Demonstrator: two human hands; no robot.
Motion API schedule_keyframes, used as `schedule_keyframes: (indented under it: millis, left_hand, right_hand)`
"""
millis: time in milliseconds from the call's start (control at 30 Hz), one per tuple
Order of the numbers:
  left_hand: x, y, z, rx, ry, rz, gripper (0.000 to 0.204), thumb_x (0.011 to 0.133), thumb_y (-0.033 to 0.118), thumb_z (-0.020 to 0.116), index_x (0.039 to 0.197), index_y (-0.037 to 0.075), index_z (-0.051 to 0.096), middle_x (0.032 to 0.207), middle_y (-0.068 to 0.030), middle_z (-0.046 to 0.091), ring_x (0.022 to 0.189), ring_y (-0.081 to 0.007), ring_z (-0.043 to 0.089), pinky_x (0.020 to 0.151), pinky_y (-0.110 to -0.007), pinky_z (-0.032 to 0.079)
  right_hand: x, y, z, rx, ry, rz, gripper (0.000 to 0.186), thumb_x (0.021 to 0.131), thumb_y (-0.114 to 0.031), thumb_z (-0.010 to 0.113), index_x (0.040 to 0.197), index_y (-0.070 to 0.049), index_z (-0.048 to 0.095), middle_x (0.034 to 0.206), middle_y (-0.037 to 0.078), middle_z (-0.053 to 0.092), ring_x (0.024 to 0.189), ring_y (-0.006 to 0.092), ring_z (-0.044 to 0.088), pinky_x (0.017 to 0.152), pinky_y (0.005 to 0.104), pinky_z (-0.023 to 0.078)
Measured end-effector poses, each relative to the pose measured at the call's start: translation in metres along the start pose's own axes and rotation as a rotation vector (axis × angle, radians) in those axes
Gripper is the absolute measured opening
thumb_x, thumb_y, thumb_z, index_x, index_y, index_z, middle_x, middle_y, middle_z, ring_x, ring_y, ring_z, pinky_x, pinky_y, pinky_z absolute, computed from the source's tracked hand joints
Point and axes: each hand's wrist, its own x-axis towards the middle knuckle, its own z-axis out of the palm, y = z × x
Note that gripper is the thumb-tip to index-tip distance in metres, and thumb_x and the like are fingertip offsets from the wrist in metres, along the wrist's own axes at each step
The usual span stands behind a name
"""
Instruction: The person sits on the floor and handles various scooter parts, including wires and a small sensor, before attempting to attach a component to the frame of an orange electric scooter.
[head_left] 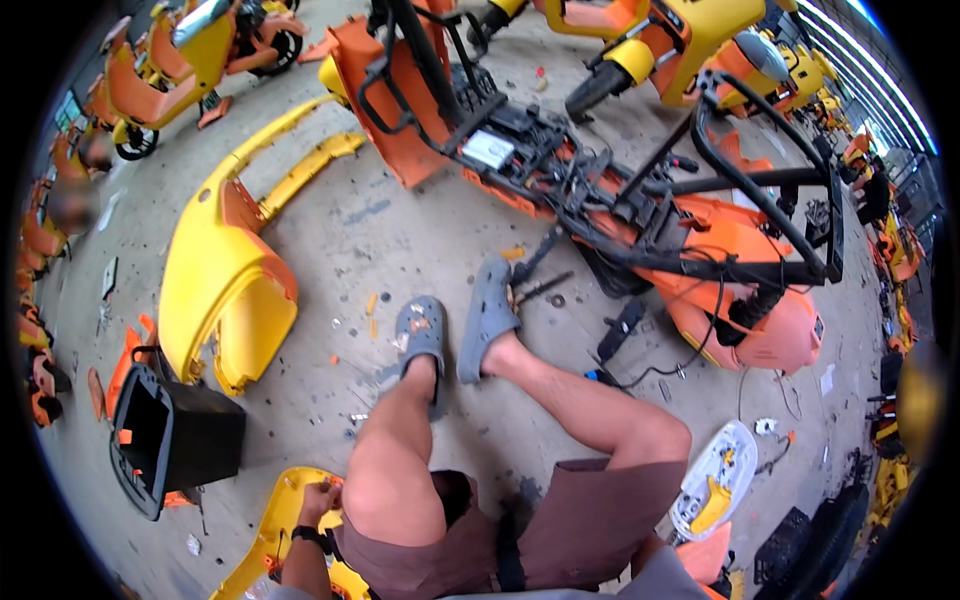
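Note:
My left hand (pixel 319 500), with a black band at the wrist, has its fingers curled on the edge of a yellow plastic panel (pixel 262 535) beside my left leg. My right hand is hidden at the bottom, beyond my right thigh; only part of that arm shows. A white oval tray (pixel 736 448) holding a yellow piece and small parts lies on the floor by my right knee. In front of my sandalled feet lies a stripped scooter frame (pixel 610 190) with orange panels, black tubes and cables.
A large yellow body shell (pixel 205 280) lies front left, near a black bin (pixel 195 440). Yellow and orange scooters (pixel 165 80) stand behind and along both sides. Loose parts (pixel 620 325) and debris lie on the concrete. Another person (pixel 872 200) is at the far right.

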Motion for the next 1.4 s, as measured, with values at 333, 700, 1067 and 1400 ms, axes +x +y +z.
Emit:
schedule_keyframes:
  millis: [333, 700, 1067, 1400]
  left_hand:
    - [-0.013, 0.015, 0.004, 0.114, 0.047, -0.057, 0.027, 0.086, 0.016, 0.068, 0.080, -0.010, 0.064, 0.069, -0.0136, 0.065, 0.056, -0.0194, 0.063, 0.050, -0.032, 0.052]
    - [0.029, 0.013, 0.023, 0.253, -0.068, -0.042, 0.025, 0.086, 0.015, 0.065, 0.088, -0.010, 0.063, 0.075, -0.0126, 0.066, 0.059, -0.0186, 0.061, 0.053, -0.031, 0.051]
    - [0.022, 0.071, 0.051, 0.276, -0.130, 0.041, 0.025, 0.087, 0.016, 0.064, 0.087, -0.009, 0.063, 0.074, -0.0120, 0.065, 0.058, -0.0182, 0.061, 0.053, -0.031, 0.050]
    - [0.008, 0.107, 0.075, 0.415, -0.205, 0.083, 0.025, 0.087, 0.017, 0.064, 0.086, -0.009, 0.063, 0.073, -0.0114, 0.065, 0.058, -0.0178, 0.061, 0.053, -0.031, 0.050]
  right_hand:
    - [0.000, 0.092, 0.121, -1.190, 1.808, -0.192, 0.071, 0.088, -0.053, 0.032, 0.145, -0.013, 0.021, 0.148, 0.006, 0.023, 0.135, 0.0200, 0.018, 0.110, 0.0332, 0.017]
    - [-0.223, 0.200, 0.282, -1.858, 2.443, -0.261, 0.063, 0.081, -0.031, 0.052, 0.136, -0.005, 0.036, 0.138, 0.014, 0.036, 0.125, 0.0302, 0.035, 0.102, 0.0415, 0.030]
    - [-0.358, 0.378, 0.350, -2.261, 3.246, 0.682, 0.052, 0.074, -0.014, 0.062, 0.123, -0.003, 0.051, 0.122, 0.019, 0.050, 0.110, 0.0374, 0.049, 0.091, 0.0468, 0.041]
    - [-0.380, 0.468, 0.319, -1.998, 3.377, 0.066, 0.036, 0.078, -0.015, 0.061, 0.112, -0.004, 0.060, 0.108, 0.018, 0.059, 0.101, 0.0341, 0.055, 0.087, 0.0420, 0.044]
